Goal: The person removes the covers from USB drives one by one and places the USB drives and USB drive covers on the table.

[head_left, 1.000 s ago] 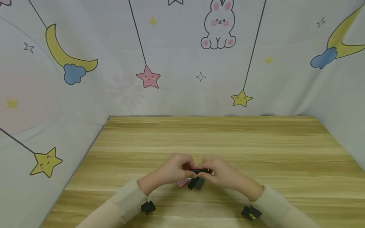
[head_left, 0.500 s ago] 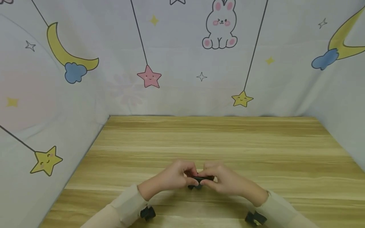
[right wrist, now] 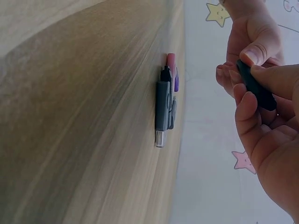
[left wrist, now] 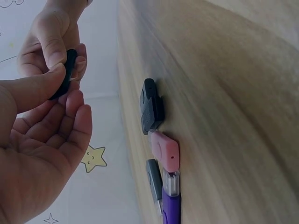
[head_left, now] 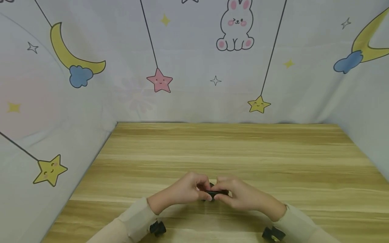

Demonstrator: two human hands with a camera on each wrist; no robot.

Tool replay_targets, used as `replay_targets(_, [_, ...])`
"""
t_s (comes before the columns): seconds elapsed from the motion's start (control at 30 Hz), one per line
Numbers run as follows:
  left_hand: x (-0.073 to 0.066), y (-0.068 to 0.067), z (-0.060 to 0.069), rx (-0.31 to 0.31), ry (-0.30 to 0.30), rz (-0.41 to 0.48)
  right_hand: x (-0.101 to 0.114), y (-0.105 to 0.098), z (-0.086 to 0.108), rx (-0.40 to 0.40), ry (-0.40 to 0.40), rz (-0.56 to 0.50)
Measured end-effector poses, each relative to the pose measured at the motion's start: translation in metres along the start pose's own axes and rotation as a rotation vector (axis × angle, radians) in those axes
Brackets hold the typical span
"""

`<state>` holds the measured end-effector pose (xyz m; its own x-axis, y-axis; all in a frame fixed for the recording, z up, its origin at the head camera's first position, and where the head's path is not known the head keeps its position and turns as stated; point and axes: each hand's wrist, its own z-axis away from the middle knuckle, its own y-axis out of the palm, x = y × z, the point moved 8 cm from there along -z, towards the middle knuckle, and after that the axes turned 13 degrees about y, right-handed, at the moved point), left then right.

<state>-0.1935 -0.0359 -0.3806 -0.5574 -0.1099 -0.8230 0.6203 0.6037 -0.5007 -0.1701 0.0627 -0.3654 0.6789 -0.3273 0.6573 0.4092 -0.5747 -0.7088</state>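
Between both hands is a slim dark flash drive (head_left: 217, 192), held above the table. My left hand (head_left: 189, 189) pinches one end with thumb and fingers, and my right hand (head_left: 241, 195) pinches the other. In the left wrist view this dark drive (left wrist: 66, 77) looks flat and rounded, and fingers cover much of it. On the tabletop beneath lie more drives: a black one (left wrist: 152, 109), a pink one (left wrist: 166, 151), a purple one (left wrist: 172, 207) and a grey one (left wrist: 154, 179). The right wrist view shows a dark grey drive (right wrist: 162, 105) with a silvery plug.
The drives lie close together on the wood-grain tabletop (head_left: 182, 145), mostly hidden behind the hands in the head view. A white cloth (head_left: 194, 54) printed with stars, moons and a rabbit hangs behind and at the sides. Black wrist cameras (head_left: 157, 228) sit at the cuffs.
Both hands have shifted a little toward the body, still pinching the dark drive. The pink drive, visible beneath them a second ago, is now hidden in the head view.
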Motion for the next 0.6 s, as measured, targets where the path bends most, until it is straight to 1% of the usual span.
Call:
replay_targets(0.23, [-0.0003,0.0014,0.0009,0.006,-0.014,0.016,-0.0031,0.0021,0.0012,0.018,0.042,-0.007])
replay_targets(0.37, [-0.0014,0.0021,0.0006,0.006,0.005,0.009,-0.0028,0.0025,0.0016,0.022,0.035,-0.005])
replay_targets(0.47, [-0.0009,0.0027,0.0004,0.007,0.007,0.010,-0.0017,0.0023,0.0019,0.024,0.026,-0.005])
replay_targets(0.6, [0.0004,0.0027,0.0007,0.013,-0.009,0.022,-0.0005,0.0016,0.0035,0.024,0.020,0.000])
